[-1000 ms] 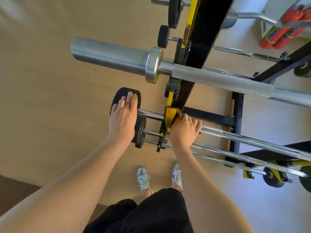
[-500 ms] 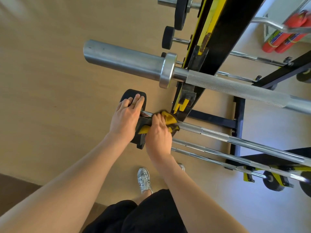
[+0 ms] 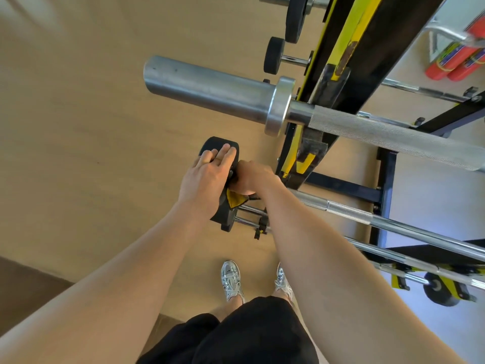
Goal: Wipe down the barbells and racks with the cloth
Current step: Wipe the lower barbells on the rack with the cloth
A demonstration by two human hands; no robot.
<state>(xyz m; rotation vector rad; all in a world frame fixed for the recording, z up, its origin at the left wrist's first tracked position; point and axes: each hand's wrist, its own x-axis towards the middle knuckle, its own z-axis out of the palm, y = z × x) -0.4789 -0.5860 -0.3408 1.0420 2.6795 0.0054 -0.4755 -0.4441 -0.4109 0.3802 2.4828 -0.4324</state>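
The left fingers point(image 3: 225, 153) lie straight across the top of the black plate point(image 3: 214, 143), the left hand point(image 3: 207, 179) apparently steadying it. The right hand point(image 3: 253, 177) is clenched round the yellow cloth point(image 3: 235, 199), pressed where the thin barbell point(image 3: 341, 208) meets that plate, just outside the left edge of the rack point(image 3: 380, 48). The step in hand looks like wiping this bar's end. The next move probably calls for a firm stroke along the shaft toward the rack's far edge.

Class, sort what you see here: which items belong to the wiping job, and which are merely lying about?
Job: yellow cloth; thin barbell; its black end plate; large barbell; black-and-yellow rack.
Lying about: red cylinders; silver trainers, which are being worn.
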